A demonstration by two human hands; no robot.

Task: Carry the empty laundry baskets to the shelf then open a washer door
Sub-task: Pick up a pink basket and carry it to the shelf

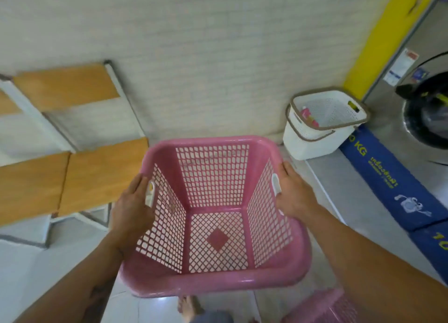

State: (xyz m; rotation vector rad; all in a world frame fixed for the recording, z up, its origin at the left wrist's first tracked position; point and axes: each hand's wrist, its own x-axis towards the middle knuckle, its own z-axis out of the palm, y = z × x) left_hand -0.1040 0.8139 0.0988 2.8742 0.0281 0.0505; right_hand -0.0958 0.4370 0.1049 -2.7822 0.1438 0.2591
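The held basket (213,172) is near centre, left hand (133,206) on its left rim, right hand (294,191) on its right rim. The shelf (84,179) lies left of it; a second basket (312,143) stands far right, just beside the washer (426,119), items inside.

Pink basket (213,281): rose pink; square-grid walls, diamond-lattice floor with a solid diamond at its centre.
White basket (312,143), beyond it to the right: white, dotted perforations, grey-brown rim.
Shelf boards (97,177), left of it: orange-tan wood grain, white frame.
Band (388,177), further right of it: blue, yellow and white lettering.
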